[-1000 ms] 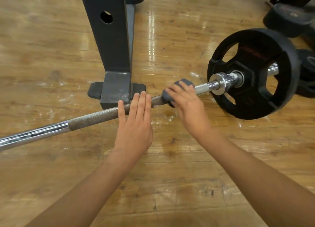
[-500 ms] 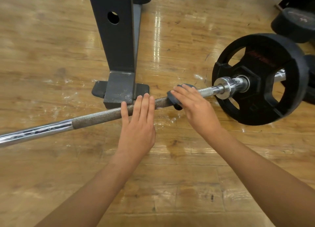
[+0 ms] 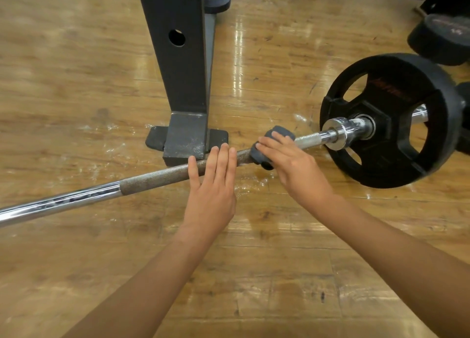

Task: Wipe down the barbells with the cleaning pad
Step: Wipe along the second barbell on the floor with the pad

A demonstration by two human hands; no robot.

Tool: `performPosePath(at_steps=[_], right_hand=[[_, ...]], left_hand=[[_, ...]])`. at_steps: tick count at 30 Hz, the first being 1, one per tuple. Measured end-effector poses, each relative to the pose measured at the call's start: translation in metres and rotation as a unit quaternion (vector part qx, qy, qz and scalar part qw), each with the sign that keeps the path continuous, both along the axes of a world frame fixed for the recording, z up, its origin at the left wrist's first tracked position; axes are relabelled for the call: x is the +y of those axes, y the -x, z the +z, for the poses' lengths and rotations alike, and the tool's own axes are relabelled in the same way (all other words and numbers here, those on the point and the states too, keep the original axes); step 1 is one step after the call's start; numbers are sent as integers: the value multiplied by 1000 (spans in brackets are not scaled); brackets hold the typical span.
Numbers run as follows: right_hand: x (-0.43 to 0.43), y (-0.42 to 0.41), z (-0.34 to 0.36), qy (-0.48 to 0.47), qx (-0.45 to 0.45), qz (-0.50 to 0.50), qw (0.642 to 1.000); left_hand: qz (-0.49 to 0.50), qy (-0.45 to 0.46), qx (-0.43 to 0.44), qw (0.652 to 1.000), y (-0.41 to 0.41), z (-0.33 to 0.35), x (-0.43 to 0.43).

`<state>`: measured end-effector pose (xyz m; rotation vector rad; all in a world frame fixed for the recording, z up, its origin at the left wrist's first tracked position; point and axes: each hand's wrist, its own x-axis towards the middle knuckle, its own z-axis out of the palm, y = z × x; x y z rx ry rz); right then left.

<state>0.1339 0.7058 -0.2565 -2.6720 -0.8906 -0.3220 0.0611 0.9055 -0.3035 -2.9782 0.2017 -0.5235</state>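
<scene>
Barbell diagonal, lower-left to upper-right

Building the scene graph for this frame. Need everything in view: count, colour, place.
barbell: 1, chrome with a dull knurled section, runs from the left edge to the right
weight plate: 1, black, on the barbell's right end, standing on the floor
collar: 1, chrome, on the bar against the plate's near side
cleaning pad: 1, dark grey, on the bar left of the collar
rack upright: 1, dark grey, behind the bar, centre
loose plates: at least 3, black, top right, right edge, behind the upright
floor: 1, tan wood, throughout
left hand: 1, fingers flat on the knurl
right hand: 1, holds the pad round the bar
</scene>
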Motion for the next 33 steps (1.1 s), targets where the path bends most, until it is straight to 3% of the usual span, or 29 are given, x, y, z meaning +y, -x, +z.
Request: performPosePath(at_steps=[6, 18, 23, 29, 33], right_hand=[[-11, -22, -1, -45, 24, -81, 995], [-19, -25, -5, 11, -30, 62, 998], [-8, -43, -7, -67, 0, -68, 995], [26, -51, -11, -55, -19, 37, 998], [19, -75, -6, -63, 14, -24, 998]], left_hand=[[-8, 4, -3, 1000, -1, -1, -3], [-5, -13, 2, 1000, -14, 2, 7], [-2, -13, 25, 1000, -22, 7, 12], [13, 21, 28, 999, -41, 10, 16], [16, 29, 37, 999, -54, 12, 22]])
